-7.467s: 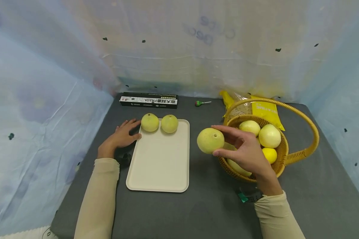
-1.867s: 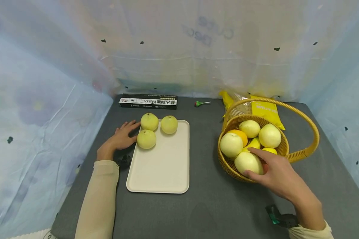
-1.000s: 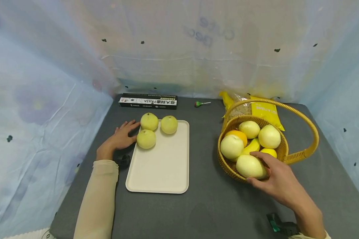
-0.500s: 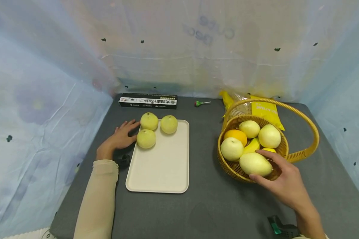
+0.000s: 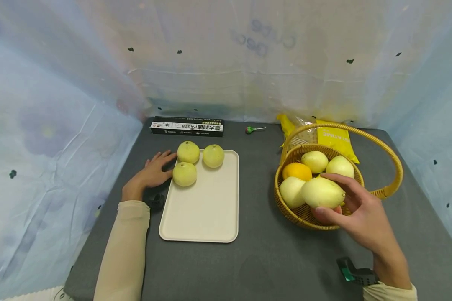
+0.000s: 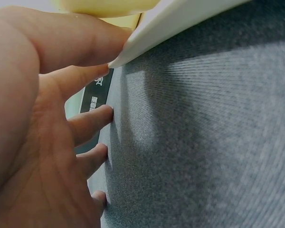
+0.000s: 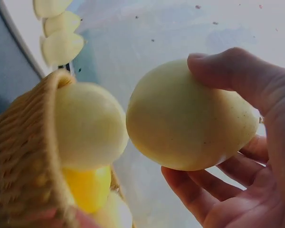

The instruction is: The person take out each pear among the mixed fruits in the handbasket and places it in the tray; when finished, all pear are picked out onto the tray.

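Observation:
My right hand (image 5: 365,219) holds a pale, smooth melon (image 7: 190,118) with a tapering stem end, thumb on one side and fingers on the other. In the head view it is over the front of the wicker basket (image 5: 291,215). Another pale round fruit (image 7: 90,126) sits close beside it at the basket rim. My left hand (image 5: 152,173) lies with fingers spread at the left edge of the cream tray (image 5: 207,213), thumb and forefinger touching its rim (image 6: 147,35). Several yellow-green round fruits (image 5: 213,156) are grouped at the tray's far left.
Inside the basket are an orange (image 5: 296,171), other pale fruits (image 5: 340,167) and a reddish fruit (image 5: 320,215) partly hidden below the melon. Its tall handle (image 5: 389,154) arches to the right. Behind lie yellow bags (image 5: 335,140), a lollipop (image 5: 254,130) and a pasta box (image 5: 187,126).
A third fruit, earlier in my right hand, is now on the tray. My right hand then gripped the pale melon in the basket and raised it. My left hand stays put.

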Available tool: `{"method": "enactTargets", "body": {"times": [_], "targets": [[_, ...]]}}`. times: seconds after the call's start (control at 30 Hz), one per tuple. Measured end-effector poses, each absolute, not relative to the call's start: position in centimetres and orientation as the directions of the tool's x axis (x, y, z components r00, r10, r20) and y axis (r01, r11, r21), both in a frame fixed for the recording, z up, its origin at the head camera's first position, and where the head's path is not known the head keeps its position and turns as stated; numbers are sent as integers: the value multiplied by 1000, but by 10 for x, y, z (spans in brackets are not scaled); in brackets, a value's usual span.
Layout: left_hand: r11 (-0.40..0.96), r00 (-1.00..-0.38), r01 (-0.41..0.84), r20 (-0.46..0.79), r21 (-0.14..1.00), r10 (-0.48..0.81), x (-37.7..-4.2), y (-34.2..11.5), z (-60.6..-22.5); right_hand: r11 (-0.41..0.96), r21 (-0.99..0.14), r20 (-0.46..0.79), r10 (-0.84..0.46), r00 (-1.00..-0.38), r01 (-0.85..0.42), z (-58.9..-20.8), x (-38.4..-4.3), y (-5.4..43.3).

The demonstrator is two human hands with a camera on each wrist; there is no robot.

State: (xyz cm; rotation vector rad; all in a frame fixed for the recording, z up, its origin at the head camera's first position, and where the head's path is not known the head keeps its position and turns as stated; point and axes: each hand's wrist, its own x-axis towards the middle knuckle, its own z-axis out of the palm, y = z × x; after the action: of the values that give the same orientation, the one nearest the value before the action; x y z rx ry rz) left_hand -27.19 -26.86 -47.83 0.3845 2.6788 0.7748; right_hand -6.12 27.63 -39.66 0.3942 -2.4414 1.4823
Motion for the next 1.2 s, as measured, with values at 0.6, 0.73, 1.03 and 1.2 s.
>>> {"method": "enactTargets", "body": {"times": [0.6,0.73,1.03,1.2], "targets": [[813,-908,171,-231,557,349,-270,-268,-478,324,-839,348,-299,-888,-438,-384,-120,213],[812,-908,175,-227,556,351,-270,-268,-480,336,-819,355,-339,-871,-464,-386,-133,193],[811,-909,177,-223,558,352,-271,-270,-481,332,-797,343,-441,-830,-505,-396,-164,144],[812,-909,175,-225,556,350,-272,-269,-480,365,-789,300,-474,-828,-495,-405,-180,122]]}}
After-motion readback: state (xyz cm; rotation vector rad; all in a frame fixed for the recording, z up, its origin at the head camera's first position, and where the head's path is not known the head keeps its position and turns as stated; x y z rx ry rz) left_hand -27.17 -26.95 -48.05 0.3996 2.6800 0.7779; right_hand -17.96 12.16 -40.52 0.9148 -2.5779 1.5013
